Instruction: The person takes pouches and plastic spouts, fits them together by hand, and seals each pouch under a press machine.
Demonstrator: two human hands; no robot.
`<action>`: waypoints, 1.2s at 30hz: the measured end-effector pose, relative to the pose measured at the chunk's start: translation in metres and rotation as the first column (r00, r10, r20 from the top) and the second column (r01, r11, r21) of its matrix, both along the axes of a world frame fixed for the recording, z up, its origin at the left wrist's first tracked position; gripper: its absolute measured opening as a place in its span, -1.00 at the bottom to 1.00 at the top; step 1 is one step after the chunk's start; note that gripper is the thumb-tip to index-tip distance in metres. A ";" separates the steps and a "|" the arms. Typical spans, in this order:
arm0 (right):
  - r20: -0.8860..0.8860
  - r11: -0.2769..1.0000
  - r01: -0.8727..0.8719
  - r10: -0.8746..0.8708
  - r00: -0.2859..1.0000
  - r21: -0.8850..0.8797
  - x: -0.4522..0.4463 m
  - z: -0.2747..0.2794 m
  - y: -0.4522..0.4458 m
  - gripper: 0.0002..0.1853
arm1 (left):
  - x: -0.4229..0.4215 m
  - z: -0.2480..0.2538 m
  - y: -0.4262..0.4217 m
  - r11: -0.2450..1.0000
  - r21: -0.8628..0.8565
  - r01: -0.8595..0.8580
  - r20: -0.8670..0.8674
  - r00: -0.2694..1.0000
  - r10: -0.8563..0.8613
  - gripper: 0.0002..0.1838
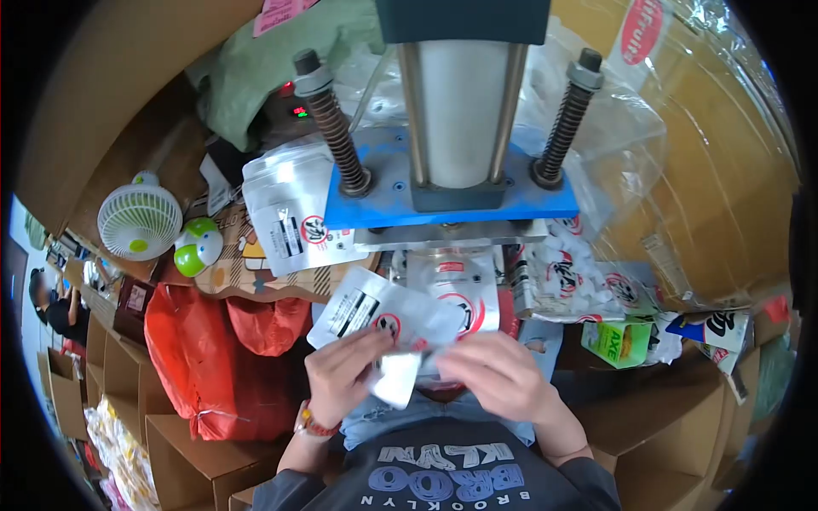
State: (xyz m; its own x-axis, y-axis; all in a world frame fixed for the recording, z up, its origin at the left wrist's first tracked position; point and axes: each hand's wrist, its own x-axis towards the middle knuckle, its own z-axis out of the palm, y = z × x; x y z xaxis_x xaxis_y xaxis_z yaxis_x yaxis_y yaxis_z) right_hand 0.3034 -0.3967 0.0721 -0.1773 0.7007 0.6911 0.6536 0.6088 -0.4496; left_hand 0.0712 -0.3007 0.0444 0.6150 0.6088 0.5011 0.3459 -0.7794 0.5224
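My left hand [345, 375], with a band on its wrist, is closed on the near edge of a silver printed pouch [354, 298], which is tilted over my lap. My right hand [498, 375] is closed in a pinch beside the pouch's right end; what its blurred fingertips hold is unclear. Between the hands hangs a small white piece [398, 381], too blurred to name. Just beyond, another silver pouch [469, 285] lies flat under the metal bar of a press [452, 200] with a blue plate.
A stack of silver pouches [290, 213] lies left of the press. Right of it stands an open box [562, 272] of small white packets. A small fan [139, 220], red bags [200, 358] and cardboard boxes [200, 451] are on the left. Another person [64, 311] is far left.
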 end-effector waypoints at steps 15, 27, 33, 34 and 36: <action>0.120 0.969 0.237 -0.227 0.966 -0.075 0.025 0.024 -0.036 -0.67 | 0.043 -0.001 -0.018 0.996 -0.001 0.091 -0.011 0.996 -0.091 -0.55; -0.037 0.844 0.417 -0.455 0.890 -0.337 0.049 -0.028 -0.008 -0.27 | 0.080 -0.078 -0.002 0.236 -0.936 0.260 0.308 0.930 0.198 -0.77; 0.246 0.587 0.772 -0.733 0.635 -0.243 0.090 -0.064 0.000 -0.65 | 0.104 -0.061 0.046 0.011 -0.894 0.449 0.420 0.827 0.373 -0.69; 0.447 0.475 0.845 -0.717 0.534 -0.248 0.098 -0.081 0.004 -0.69 | 0.103 -0.065 0.047 0.038 -0.881 0.472 0.454 0.818 0.352 -0.68; 0.417 0.499 0.776 -0.656 0.629 -0.385 0.100 -0.092 -0.007 -0.70 | 0.103 -0.077 0.049 0.074 -0.899 0.431 0.427 0.832 0.353 -0.69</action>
